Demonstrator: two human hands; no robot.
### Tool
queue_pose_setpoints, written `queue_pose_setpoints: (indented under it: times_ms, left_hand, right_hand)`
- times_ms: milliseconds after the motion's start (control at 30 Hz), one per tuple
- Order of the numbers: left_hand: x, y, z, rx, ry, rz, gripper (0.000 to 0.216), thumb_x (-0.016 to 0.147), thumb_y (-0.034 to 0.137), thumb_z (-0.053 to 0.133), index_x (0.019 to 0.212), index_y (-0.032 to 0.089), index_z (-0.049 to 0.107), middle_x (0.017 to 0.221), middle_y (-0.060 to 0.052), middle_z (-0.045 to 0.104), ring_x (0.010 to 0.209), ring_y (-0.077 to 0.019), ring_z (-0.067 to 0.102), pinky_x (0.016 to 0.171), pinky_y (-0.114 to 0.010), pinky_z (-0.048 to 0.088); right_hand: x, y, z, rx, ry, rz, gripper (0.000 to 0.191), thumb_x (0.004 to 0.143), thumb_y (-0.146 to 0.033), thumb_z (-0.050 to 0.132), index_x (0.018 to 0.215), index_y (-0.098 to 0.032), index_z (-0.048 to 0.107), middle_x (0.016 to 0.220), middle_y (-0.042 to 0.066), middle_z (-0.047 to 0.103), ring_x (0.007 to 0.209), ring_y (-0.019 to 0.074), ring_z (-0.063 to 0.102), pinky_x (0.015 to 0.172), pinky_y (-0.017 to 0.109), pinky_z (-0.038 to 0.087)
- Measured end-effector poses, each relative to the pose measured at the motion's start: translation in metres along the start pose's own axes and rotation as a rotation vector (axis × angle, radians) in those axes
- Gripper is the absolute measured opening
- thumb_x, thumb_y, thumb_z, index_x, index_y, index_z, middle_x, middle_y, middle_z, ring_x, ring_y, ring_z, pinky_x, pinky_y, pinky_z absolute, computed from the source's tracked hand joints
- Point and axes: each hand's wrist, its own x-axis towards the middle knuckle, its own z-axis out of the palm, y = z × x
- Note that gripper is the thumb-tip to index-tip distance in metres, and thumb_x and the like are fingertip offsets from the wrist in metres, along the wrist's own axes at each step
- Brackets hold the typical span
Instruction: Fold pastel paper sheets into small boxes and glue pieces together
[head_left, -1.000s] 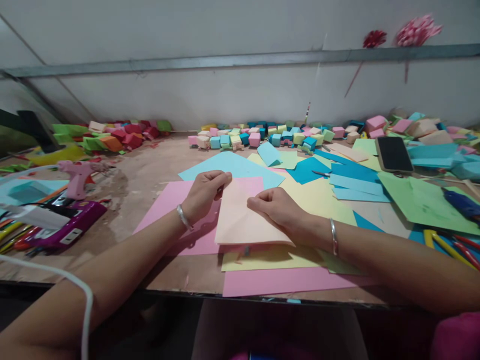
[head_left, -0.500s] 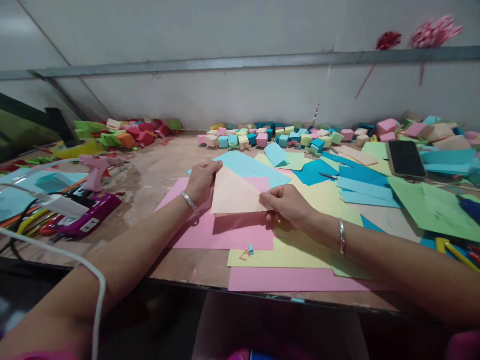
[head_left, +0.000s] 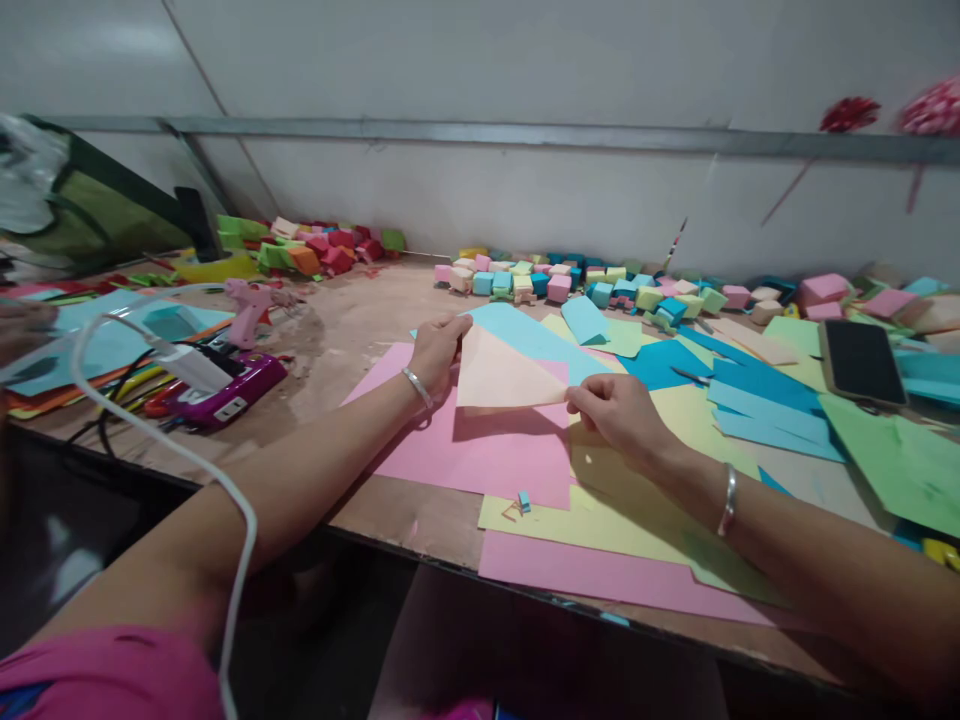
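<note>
Your left hand (head_left: 437,360), closed in a pinch, has the peach paper (head_left: 499,375) by its upper corner; your right hand (head_left: 624,412) pinches its right tip, holding it raised above the pink sheet (head_left: 457,455) on the surface (head_left: 352,325).

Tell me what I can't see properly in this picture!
All in the head view:
- Left hand: some fingertips hidden, behind the peach paper or the hand itself.
- Pink flower: cut off by the right edge.
- Yellow thing: also cut off there.
- Tiny blue bit: too small to tell what it is.
</note>
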Motion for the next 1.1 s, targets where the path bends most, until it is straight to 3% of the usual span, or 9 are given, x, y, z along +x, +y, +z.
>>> queue_pose_setpoints:
  times_ms: [167,300,400,500,633,767,900,1000,1100]
  left_hand:
    - [-0.015,0.007,0.006,-0.073,-0.236,-0.172,0.03,0.072,0.043,0.072,0.076,0.015,0.062,0.07,-0.003,0.063,0.061,-0.0146,0.06,0.053,-0.024,0.048]
    - [-0.025,0.012,0.008,-0.06,-0.385,-0.271,0.025,0.062,0.023,0.079,0.081,0.015,0.065,0.075,-0.003,0.065,0.065,-0.0161,0.061,0.055,-0.025,0.05]
    - [-0.031,0.015,0.01,-0.06,-0.423,-0.286,0.024,0.06,0.016,0.077,0.08,0.015,0.064,0.071,0.0,0.061,0.062,-0.014,0.059,0.054,-0.024,0.049]
    - [-0.038,0.017,0.014,-0.062,-0.46,-0.302,0.024,0.06,0.014,0.077,0.078,0.016,0.062,0.068,0.002,0.057,0.059,-0.0122,0.056,0.052,-0.022,0.047]
    - [-0.045,0.016,0.017,-0.064,-0.477,-0.338,0.025,0.063,0.023,0.08,0.077,0.018,0.059,0.068,0.001,0.057,0.06,-0.014,0.057,0.051,-0.024,0.045]
    - [-0.045,0.013,0.018,-0.091,-0.427,-0.38,0.034,0.074,0.053,0.069,0.081,0.02,0.061,0.071,-0.004,0.064,0.069,-0.022,0.064,0.056,-0.029,0.048]
    - [-0.042,0.016,0.018,-0.172,-0.513,-0.435,0.057,0.076,0.073,0.053,0.089,0.018,0.066,0.079,-0.01,0.07,0.084,-0.0285,0.068,0.068,-0.034,0.053]
    - [-0.043,0.021,0.019,-0.205,-0.578,-0.481,0.061,0.075,0.073,0.054,0.095,0.017,0.068,0.085,-0.013,0.072,0.087,-0.0302,0.069,0.071,-0.037,0.054]
    - [-0.044,0.026,0.017,-0.195,-0.602,-0.447,0.049,0.07,0.052,0.073,0.103,0.016,0.068,0.097,-0.014,0.073,0.088,-0.0294,0.069,0.074,-0.036,0.054]
  right_hand:
    - [0.004,0.004,-0.002,0.177,-0.002,-0.008,0.026,0.076,-0.033,0.059,0.057,-0.016,0.061,0.045,-0.003,0.048,0.042,0.0065,0.035,0.041,0.023,0.025]
    - [0.009,0.011,-0.002,0.16,0.003,-0.01,0.032,0.081,-0.043,0.056,0.067,-0.016,0.064,0.05,-0.002,0.052,0.046,0.0096,0.042,0.045,0.024,0.032]
    - [0.011,0.017,0.001,-0.049,0.088,-0.184,0.038,0.082,-0.046,0.058,0.1,-0.015,0.068,0.078,0.006,0.066,0.067,0.0168,0.057,0.06,0.029,0.045]
    - [0.01,0.019,0.005,-0.247,0.137,-0.418,0.062,0.076,-0.04,0.069,0.131,-0.016,0.052,0.112,0.013,0.064,0.098,0.026,0.06,0.081,0.039,0.05]
    - [0.009,0.019,0.006,-0.327,0.129,-0.547,0.044,0.08,-0.031,0.066,0.121,-0.017,0.058,0.119,0.014,0.063,0.111,0.0285,0.056,0.091,0.043,0.048]
    - [0.01,0.02,0.003,-0.238,0.086,-0.478,0.039,0.079,-0.032,0.068,0.115,-0.018,0.061,0.118,0.012,0.064,0.106,0.0255,0.059,0.086,0.039,0.051]
    - [0.01,0.021,0.004,-0.045,0.016,-0.314,0.043,0.077,-0.035,0.069,0.116,-0.019,0.061,0.115,0.01,0.065,0.095,0.0215,0.063,0.079,0.035,0.053]
    - [0.007,0.016,0.004,0.185,-0.103,-0.152,0.05,0.079,-0.04,0.067,0.123,-0.018,0.055,0.113,0.011,0.064,0.079,0.0175,0.066,0.069,0.033,0.055]
    - [0.007,0.01,0.003,0.358,-0.172,-0.093,0.052,0.081,-0.043,0.065,0.124,-0.018,0.051,0.109,0.01,0.064,0.077,0.017,0.065,0.068,0.031,0.055]
